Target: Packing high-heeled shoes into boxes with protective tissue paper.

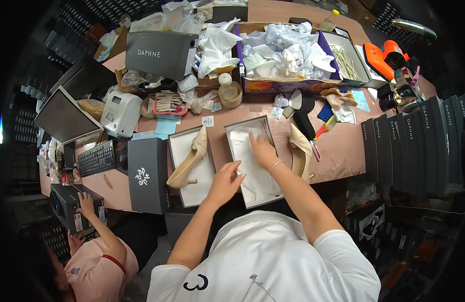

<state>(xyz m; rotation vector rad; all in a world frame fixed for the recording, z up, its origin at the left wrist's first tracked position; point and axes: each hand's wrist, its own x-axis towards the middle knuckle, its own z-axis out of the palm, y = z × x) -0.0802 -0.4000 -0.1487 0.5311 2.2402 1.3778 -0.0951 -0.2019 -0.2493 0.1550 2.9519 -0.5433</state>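
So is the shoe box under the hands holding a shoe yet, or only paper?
Only paper. The open box shows white tissue lining, with both hands pressing on it: left hand, right hand. One beige heel lies in the lid alongside, another on the table.

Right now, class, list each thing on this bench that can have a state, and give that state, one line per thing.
Open shoe box: lidless, lined with white tissue paper.
Left hand: flat on the tissue.
Right hand: pressing the tissue, bracelet on wrist.
Box lid: upturned, a beige heeled shoe lying in it on its side.
Second beige shoe: on the table, right of the box.
Dark shoe box: closed.
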